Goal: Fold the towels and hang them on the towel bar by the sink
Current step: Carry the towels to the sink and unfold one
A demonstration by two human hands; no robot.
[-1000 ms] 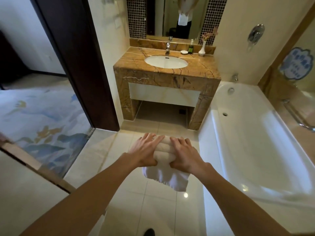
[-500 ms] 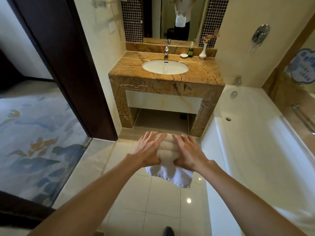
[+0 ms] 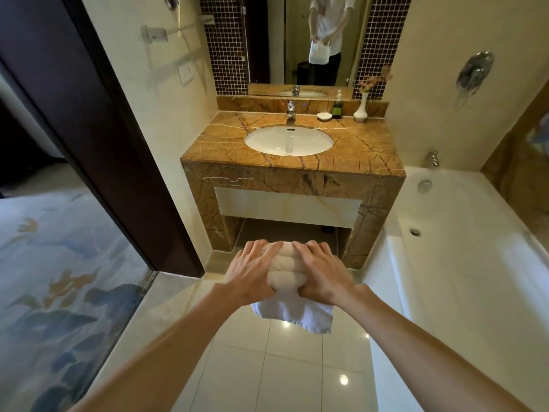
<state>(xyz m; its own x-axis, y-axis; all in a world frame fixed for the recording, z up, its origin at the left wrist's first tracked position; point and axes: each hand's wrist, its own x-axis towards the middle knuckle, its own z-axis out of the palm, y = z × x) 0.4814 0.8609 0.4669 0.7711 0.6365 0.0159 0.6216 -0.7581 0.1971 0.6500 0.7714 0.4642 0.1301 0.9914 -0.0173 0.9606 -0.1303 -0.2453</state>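
Two bare arms reach forward at waist height in a hotel bathroom, the left hand (image 3: 249,272) and right hand (image 3: 322,273) clamped on either side of a white towel (image 3: 285,267). Both palms face down, fingers curled over the top of the bundle with the fingertips close together, thumbs tucked beneath. The towel sits gathered in stacked folds between the hands, its loose end hanging below them over the tiled floor (image 3: 267,367), in front of the marble vanity (image 3: 359,150) and its sink (image 3: 264,142). The towel bar (image 3: 169,32) is mounted on the wall at upper left, well apart from the towel; the bathtub (image 3: 463,251) lies at right.
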